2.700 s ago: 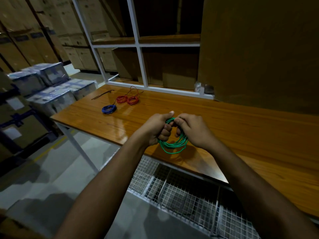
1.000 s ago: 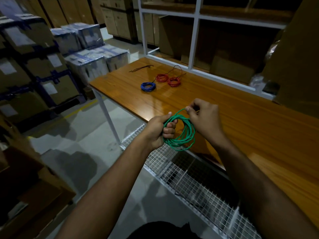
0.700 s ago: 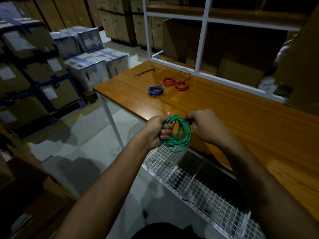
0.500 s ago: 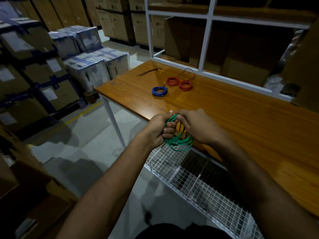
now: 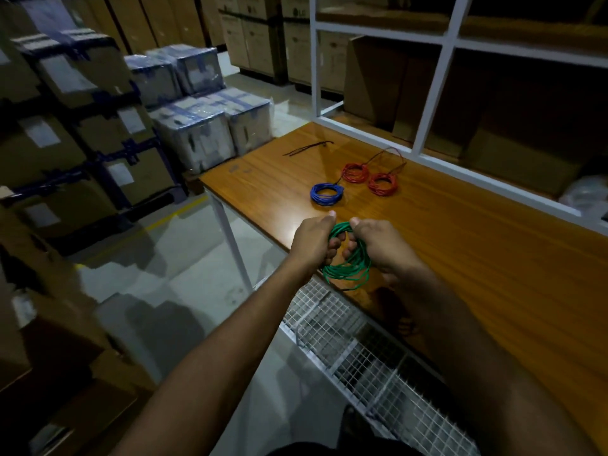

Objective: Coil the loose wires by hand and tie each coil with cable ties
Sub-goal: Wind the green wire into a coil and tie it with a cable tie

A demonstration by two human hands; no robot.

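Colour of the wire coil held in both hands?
Green; the wire coil shows best in the head view, gripped by both hands.

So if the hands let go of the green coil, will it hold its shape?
Probably not: the green coil shows no tie, and its loops already splay unevenly below the left hand and right hand. It looks light and floppy.

- Dim throughout, shelf bays nearly black.
- Soft glare on the tabletop (image 5: 289, 227) beside the knuckles, a paler sheen on the floor (image 5: 184, 258).
- Wide-angle bending at the edges; left-hand cardboard boxes (image 5: 75, 103) smeared by blur.
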